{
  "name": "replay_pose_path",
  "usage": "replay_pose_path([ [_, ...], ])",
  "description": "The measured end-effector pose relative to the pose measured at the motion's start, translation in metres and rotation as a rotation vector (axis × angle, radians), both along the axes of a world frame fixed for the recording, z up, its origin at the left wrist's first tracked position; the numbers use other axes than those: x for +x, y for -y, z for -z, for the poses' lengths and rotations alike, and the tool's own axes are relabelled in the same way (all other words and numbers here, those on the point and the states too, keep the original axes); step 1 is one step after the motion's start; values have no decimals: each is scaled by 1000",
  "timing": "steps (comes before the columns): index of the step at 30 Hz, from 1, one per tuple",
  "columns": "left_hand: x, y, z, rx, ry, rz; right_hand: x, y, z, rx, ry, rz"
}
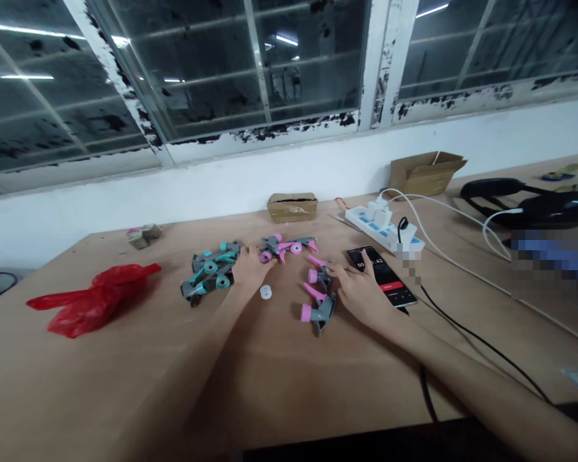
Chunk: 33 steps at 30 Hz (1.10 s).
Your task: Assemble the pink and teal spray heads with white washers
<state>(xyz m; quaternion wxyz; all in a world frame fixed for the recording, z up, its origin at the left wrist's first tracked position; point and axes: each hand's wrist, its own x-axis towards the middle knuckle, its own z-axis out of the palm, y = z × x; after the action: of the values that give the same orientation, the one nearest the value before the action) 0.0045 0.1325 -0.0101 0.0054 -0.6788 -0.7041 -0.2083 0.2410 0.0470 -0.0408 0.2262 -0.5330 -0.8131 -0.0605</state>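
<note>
My left hand [248, 268] is over the table between two groups of what look like trigger spray heads. At its left lies a pile of grey and teal spray heads [210, 268]; beyond its fingertips are grey and pink spray heads [289, 247]. Its thumb is apart from the fingers, and nothing shows in its grip. My right hand [359, 287] has its fingers spread, one reaching over the phone [390, 282]. Its other fingertips are at a pink and grey spray head [322, 277], seemingly touching it. Nearer me is another pink and grey spray head [319, 311]. Small whitish discs [266, 292] lie between my hands.
A red plastic bag [101, 298] lies at the left, with small grey blocks [143, 236] behind it. A small cardboard box [293, 208] and a larger open one [426, 173] stand by the wall. A power strip [366, 221] and cables [481, 327] occupy the right.
</note>
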Motion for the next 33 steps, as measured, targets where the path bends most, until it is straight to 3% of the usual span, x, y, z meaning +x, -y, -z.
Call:
replay_pose_path([
  [5, 7, 12, -12, 10, -69, -35, 2, 3, -8, 42, -19, 1],
  [9, -6, 52, -26, 52, -97, -2, 1, 11, -24, 129, -146, -63],
  [12, -9, 82, -33, 52, -61, 82, -7, 21, -32, 136, -317, -226],
  [16, 6, 110, -32, 48, 175, 263, -17, 29, -32, -17, -510, -369],
  [20, 28, 127, -27, 214, 285, 482, -16, 28, -30, -267, -781, -449],
  [24, 36, 137, -23, 315, 408, 656, -15, 31, -36, -433, -874, -409],
  [27, 34, 141, -17, 234, 508, 703, -19, 37, -36, -433, -846, -360],
  [33, 35, 145, -1, -134, 813, 658, -24, 38, -19, -426, -822, -279],
])
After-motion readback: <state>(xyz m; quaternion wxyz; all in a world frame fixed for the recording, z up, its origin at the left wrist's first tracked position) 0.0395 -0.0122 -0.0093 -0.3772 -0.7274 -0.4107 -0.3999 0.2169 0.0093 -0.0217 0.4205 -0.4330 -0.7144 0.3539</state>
